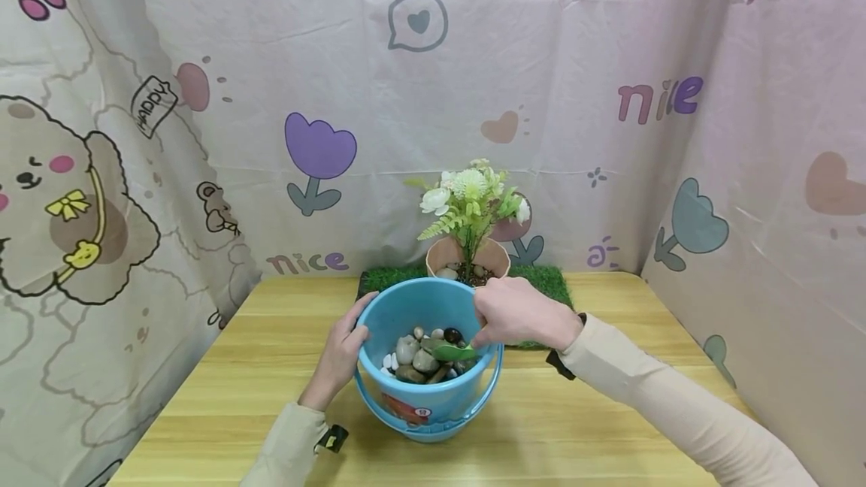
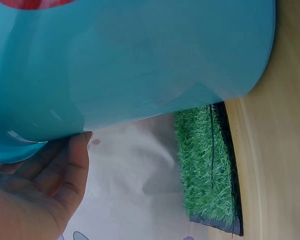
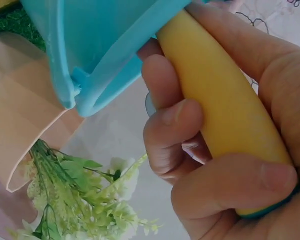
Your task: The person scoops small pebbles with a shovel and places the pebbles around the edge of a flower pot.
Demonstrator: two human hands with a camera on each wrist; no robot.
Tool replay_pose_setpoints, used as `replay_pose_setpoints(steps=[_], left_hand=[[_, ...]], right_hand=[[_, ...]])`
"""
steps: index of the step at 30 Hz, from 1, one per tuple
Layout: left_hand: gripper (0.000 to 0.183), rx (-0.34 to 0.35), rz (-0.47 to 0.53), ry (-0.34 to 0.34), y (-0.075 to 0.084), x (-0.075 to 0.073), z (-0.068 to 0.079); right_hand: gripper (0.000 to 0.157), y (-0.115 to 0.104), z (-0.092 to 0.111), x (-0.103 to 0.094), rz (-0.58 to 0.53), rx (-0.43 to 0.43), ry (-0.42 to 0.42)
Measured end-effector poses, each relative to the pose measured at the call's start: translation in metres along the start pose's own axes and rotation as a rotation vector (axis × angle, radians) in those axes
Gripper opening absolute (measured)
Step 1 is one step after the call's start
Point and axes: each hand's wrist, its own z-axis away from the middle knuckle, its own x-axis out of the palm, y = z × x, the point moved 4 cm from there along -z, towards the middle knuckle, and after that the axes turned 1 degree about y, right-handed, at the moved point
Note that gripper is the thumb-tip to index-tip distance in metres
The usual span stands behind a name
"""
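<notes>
A light blue bucket [image 1: 443, 397] stands on the table with stones [image 1: 409, 350] of several colours and sizes inside. My left hand [image 1: 338, 358] grips the bucket's left rim; in the left wrist view its fingers [image 2: 75, 167] lie against the blue wall. Over the right rim, my right hand [image 1: 524, 313] holds a small garden trowel. Its yellow handle [image 3: 217, 90] is wrapped by curled fingers in the right wrist view. The trowel's green blade [image 1: 453, 352] rests among the stones, its edge partly covered by them.
Behind the bucket, a peach pot [image 1: 440, 254] with white flowers [image 1: 470, 185] stands on a green turf mat [image 1: 551, 280]. The bucket's handle [image 1: 497, 367] hangs down in front. Wooden tabletop [image 1: 609, 397] surrounds it, and printed curtains [image 1: 379, 96] enclose the back and sides.
</notes>
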Motion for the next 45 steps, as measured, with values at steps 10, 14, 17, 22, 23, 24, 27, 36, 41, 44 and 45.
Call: replay_pose_setpoints(steps=[10, 14, 17, 22, 23, 24, 27, 36, 41, 44, 45], left_hand=[[0.062, -0.006, 0.01, -0.002, 0.002, 0.0, 0.002], [0.062, -0.006, 0.01, -0.003, 0.001, 0.0, 0.001], [0.061, -0.007, 0.003, -0.004, 0.001, 0.001, 0.001], [0.061, -0.005, 0.01, -0.012, 0.003, 0.002, 0.002], [0.061, -0.004, 0.013, -0.014, 0.003, 0.002, 0.002], [0.061, -0.005, 0.018, -0.015, 0.003, 0.002, 0.002], [0.061, -0.005, 0.025, -0.015, 0.003, 0.001, 0.002], [0.061, 0.012, 0.001, -0.015, 0.002, -0.001, 0.001], [0.061, 0.013, 0.006, -0.01, 0.002, -0.002, 0.0], [0.062, 0.007, 0.019, -0.007, 0.003, -0.001, 0.001], [0.062, 0.006, 0.022, -0.008, 0.003, -0.001, 0.001]], right_hand=[[0.057, -0.01, -0.004, 0.011, 0.169, -0.039, 0.115], [0.058, -0.01, -0.006, 0.016, 0.222, -0.072, 0.173], [0.056, -0.009, -0.009, 0.024, 0.26, -0.096, 0.207], [0.055, -0.005, -0.011, 0.034, 0.283, -0.105, 0.252], [0.055, -0.004, -0.011, 0.035, 0.283, -0.109, 0.265], [0.054, -0.004, -0.011, 0.035, 0.285, -0.114, 0.278], [0.052, -0.005, -0.01, 0.034, 0.303, -0.134, 0.317], [0.047, -0.003, -0.008, 0.034, 0.29, -0.156, 0.423], [0.042, -0.001, -0.006, 0.035, 0.253, -0.105, 0.412], [0.042, -0.001, -0.004, 0.036, 0.226, -0.059, 0.407], [0.043, -0.001, -0.003, 0.036, 0.223, -0.048, 0.41]])
